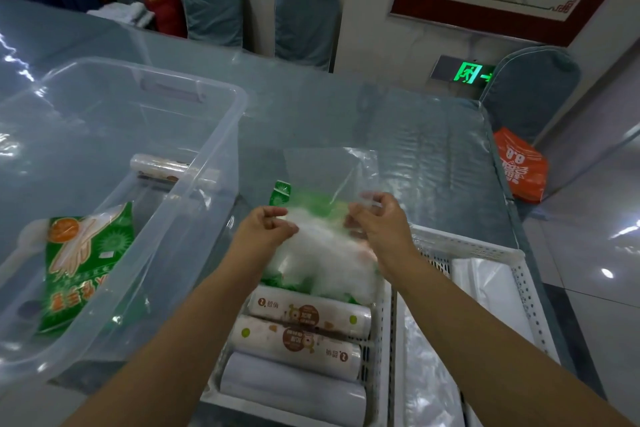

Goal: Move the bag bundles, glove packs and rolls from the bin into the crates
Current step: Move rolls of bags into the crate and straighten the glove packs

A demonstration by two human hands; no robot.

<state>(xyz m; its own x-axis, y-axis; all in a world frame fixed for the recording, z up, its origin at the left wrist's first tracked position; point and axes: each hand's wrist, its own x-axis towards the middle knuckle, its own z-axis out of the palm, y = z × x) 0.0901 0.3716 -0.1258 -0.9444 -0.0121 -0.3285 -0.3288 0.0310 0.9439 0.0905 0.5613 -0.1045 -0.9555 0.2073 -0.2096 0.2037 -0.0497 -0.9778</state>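
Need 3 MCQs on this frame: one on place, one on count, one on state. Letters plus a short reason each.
1. Where does the green glove pack that no hand touches lie?
A. In the clear bin
B. On the floor
C. In the right crate

2. How many rolls lie side by side at the near end of the middle crate?
A. One
B. Three
C. Six

3. What are the left hand and right hand doing?
A. Both hang free
B. Only one grips
C. Both pinch a plastic pack over the middle crate

Key: 1 A, the pack leans against the bin's near wall, inside it. 2 B, two printed rolls and one plain white roll lie in a row. 3 C, the fingers of each hand close on the pack's top edge.
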